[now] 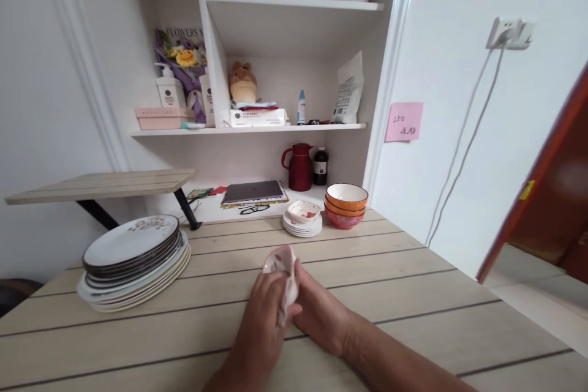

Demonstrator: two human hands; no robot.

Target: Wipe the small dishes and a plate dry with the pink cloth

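Between my two hands a small white dish with a pink rim and red marks (278, 258) is held tilted above the table. My left hand (263, 309) is closed over its near side, fingers reaching to the inside. My right hand (321, 312) grips the dish from the right, its fingers mostly behind it. A pale, soft-looking fold shows between the hands; whether it is a cloth or the dish's own side I cannot tell. Just beyond them, a similar patterned dish (304, 211) rests on a stack of small white plates (303, 230).
Stacked orange and red bowls (345, 208) stand right of the small plates. A tall pile of large plates (133, 257) sits at the left, near a raised wooden shelf (105, 184). At the back are a laptop (254, 192), glasses (255, 209) and a red jug (300, 168).
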